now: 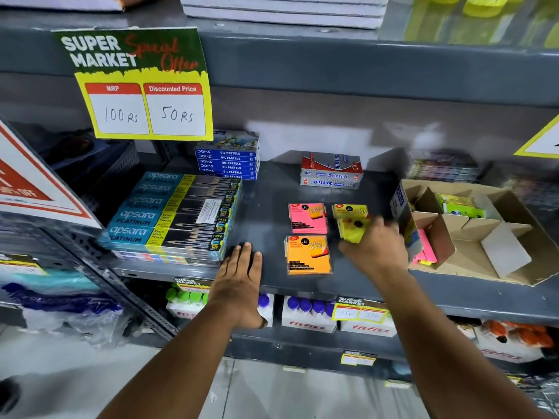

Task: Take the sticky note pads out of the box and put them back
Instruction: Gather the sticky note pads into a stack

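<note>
Head view: right hand pinches a yellow pad above the shelf — likely to lay beside the pink pad and orange pad. Left hand rests flat, empty — bracing. Box sits right.

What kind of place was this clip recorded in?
Most likely a supermarket stationery aisle: a "Super Market Special Offer" price sign, metal shelving stocked with pencil boxes, and oil pastels.
</note>
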`<action>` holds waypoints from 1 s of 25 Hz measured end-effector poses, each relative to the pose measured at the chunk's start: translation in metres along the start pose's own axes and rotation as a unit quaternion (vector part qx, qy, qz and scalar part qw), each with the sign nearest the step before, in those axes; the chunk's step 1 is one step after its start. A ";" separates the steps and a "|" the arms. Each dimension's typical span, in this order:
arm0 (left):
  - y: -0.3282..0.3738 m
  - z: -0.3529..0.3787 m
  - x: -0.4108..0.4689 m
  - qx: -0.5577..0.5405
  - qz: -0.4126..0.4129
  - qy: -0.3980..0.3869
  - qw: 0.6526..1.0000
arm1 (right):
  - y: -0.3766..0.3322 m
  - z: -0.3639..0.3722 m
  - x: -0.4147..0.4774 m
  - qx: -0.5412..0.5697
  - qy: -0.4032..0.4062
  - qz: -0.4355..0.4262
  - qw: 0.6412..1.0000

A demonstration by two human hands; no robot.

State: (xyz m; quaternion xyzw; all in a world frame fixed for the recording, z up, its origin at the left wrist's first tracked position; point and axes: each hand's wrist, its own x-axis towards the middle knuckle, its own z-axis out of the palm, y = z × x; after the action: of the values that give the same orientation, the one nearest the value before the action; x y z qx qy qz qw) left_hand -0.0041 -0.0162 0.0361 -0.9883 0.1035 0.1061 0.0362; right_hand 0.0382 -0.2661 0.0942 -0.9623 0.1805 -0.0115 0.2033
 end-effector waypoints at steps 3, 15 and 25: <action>0.000 -0.001 -0.001 -0.007 0.000 0.006 1.000 | -0.016 -0.010 0.038 0.004 0.017 -0.021 1.000; -0.004 0.003 0.002 -0.032 0.003 0.016 0.999 | -0.024 0.020 0.077 -0.013 -0.031 0.019 0.999; -0.002 0.001 0.000 -0.033 0.003 0.017 0.999 | -0.021 0.013 0.080 0.034 -0.051 0.048 0.997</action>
State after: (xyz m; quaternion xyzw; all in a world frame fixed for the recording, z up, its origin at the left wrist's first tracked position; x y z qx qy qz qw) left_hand -0.0043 -0.0141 0.0352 -0.9903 0.1035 0.0927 0.0018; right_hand 0.1214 -0.2709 0.0867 -0.9445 0.2151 0.0413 0.2448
